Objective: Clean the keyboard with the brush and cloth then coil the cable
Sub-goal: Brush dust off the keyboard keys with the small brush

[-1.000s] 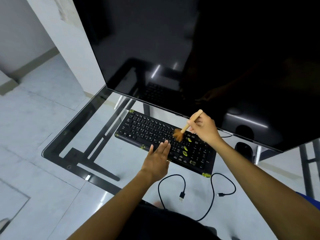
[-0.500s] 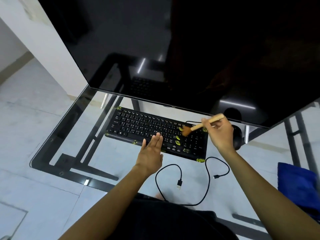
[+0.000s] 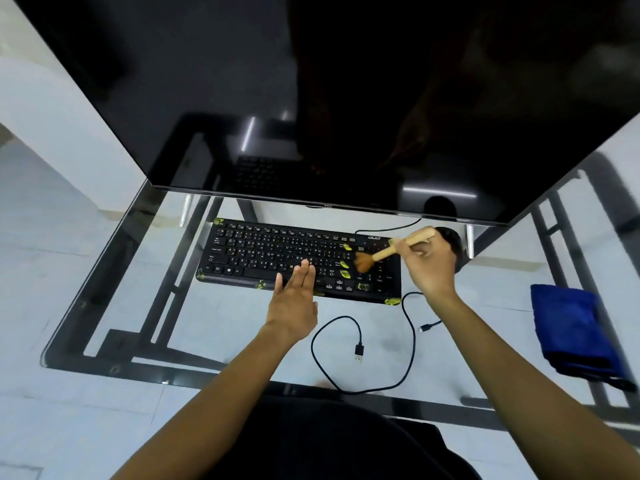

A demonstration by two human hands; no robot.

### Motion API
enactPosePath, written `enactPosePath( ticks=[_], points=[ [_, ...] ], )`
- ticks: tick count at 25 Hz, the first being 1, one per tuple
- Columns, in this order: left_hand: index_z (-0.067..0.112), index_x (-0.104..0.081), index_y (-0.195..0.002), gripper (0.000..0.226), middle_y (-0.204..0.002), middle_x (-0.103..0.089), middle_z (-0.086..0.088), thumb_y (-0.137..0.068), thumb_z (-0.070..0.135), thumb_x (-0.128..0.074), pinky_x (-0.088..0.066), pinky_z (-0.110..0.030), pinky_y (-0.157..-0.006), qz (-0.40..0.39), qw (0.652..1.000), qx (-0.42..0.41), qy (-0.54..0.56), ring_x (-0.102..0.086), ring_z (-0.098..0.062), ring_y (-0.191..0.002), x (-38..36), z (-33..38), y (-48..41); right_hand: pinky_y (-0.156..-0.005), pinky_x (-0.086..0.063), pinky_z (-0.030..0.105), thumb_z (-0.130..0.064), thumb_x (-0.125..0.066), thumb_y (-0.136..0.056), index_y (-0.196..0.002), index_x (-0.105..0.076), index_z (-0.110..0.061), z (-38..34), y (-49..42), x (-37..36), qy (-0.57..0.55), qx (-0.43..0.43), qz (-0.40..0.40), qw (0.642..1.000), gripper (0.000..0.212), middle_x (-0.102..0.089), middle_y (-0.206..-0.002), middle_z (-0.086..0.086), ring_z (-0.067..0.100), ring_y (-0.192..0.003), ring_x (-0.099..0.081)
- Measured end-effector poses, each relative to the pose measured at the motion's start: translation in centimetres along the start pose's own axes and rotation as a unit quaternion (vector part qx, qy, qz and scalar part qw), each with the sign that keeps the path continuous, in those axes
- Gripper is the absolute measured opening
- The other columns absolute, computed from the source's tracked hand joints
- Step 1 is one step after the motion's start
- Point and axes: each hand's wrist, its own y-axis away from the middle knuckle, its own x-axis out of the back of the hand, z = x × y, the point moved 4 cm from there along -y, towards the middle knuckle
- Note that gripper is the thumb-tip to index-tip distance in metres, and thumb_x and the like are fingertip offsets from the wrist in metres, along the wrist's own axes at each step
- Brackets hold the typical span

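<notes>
A black keyboard (image 3: 263,252) with yellow-green marks lies on the glass table under the monitor. My right hand (image 3: 427,263) grips a small wooden brush (image 3: 388,251); its orange bristles touch the keys near the keyboard's right end. My left hand (image 3: 294,299) lies flat with straight fingers on the keyboard's front edge and lower keys. A loose black cable (image 3: 349,355) curls on the glass in front of the keyboard, both plugs free. A folded blue cloth (image 3: 571,332) sits at the right of the table.
A large black monitor (image 3: 311,98) overhangs the back of the glass table (image 3: 138,306). A black mouse (image 3: 450,235) sits partly behind my right hand. The keyboard's own cable (image 3: 384,228) runs back under the monitor. Black frame bars show through the glass.
The brush has swept from the middle of the keyboard toward its right end. My left hand has stayed flat on the keyboard. The view has shifted right, bringing the blue cloth into sight.
</notes>
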Motion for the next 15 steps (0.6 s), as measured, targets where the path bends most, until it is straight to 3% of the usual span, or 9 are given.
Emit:
enactPosePath(
  ticks=[2, 5, 8, 11, 13, 15],
  points=[
    [0.009, 0.007, -0.151, 0.068, -0.160, 0.011, -0.003, -0.099, 0.023, -0.035, 0.004, -0.041, -0.118, 0.003, 1.000, -0.005, -0.006, 0.006, -0.017, -0.148, 0.1, 0.0, 0.0, -0.072, -0.049, 0.015, -0.021, -0.065, -0.088, -0.079, -0.051, -0.011, 0.2, 1.2, -0.7, 0.039, 0.004, -0.014, 0.999, 0.020, -0.069, -0.062, -0.011, -0.001, -0.075, -0.064],
    [0.008, 0.007, -0.150, 0.068, -0.160, 0.012, -0.004, -0.099, 0.024, -0.035, 0.004, -0.041, -0.118, 0.003, 1.000, -0.015, -0.019, 0.006, -0.018, -0.148, 0.1, -0.1, 0.1, -0.060, -0.047, 0.027, -0.022, -0.060, -0.090, -0.086, -0.051, -0.014, 0.2, 1.2, 1.3, 0.191, 0.033, 0.034, 0.980, 0.014, -0.069, -0.076, -0.002, 0.015, -0.072, -0.063],
    [0.008, 0.009, -0.150, 0.068, -0.159, 0.014, -0.005, -0.099, 0.023, -0.034, 0.004, -0.040, -0.118, 0.004, 0.999, -0.011, -0.039, 0.007, -0.019, -0.148, -0.1, -0.3, 0.1, -0.062, -0.049, 0.029, -0.018, -0.066, -0.087, -0.082, -0.055, -0.011, -0.4, 1.1, 2.2, 0.090, 0.072, 0.048, 0.992, 0.013, -0.063, -0.071, -0.013, 0.004, -0.068, -0.061],
    [0.007, 0.010, -0.150, 0.070, -0.159, 0.016, -0.005, -0.098, 0.021, -0.035, 0.005, -0.039, -0.118, 0.004, 0.999, -0.011, -0.050, 0.008, -0.019, -0.148, -0.1, -0.1, 0.0, -0.067, -0.049, 0.021, -0.017, -0.066, -0.087, -0.077, -0.051, -0.013, -0.1, 2.0, 0.9, 0.036, 0.039, -0.034, 0.998, 0.018, -0.069, -0.065, -0.013, -0.002, -0.074, -0.065],
    [0.007, 0.010, -0.150, 0.070, -0.159, 0.016, -0.005, -0.098, 0.020, -0.035, 0.006, -0.039, -0.118, 0.004, 0.999, -0.010, -0.051, 0.008, -0.019, -0.148, -0.1, -0.1, 0.0, -0.067, -0.050, 0.026, -0.022, -0.062, -0.090, -0.080, -0.049, -0.016, 0.6, 2.1, 1.2, 0.167, 0.037, -0.048, 0.984, 0.017, -0.070, -0.070, -0.007, 0.010, -0.076, -0.066],
    [0.007, 0.011, -0.149, 0.070, -0.159, 0.016, -0.006, -0.098, 0.019, -0.035, 0.005, -0.039, -0.118, 0.006, 0.998, -0.012, -0.056, 0.008, -0.019, -0.148, -0.1, 0.0, 0.0, -0.062, -0.048, 0.029, -0.023, -0.059, -0.091, -0.085, -0.050, -0.014, -0.1, 1.8, 2.4, 0.269, 0.067, 0.000, 0.961, 0.014, -0.063, -0.073, -0.004, 0.018, -0.071, -0.062]
  ],
)
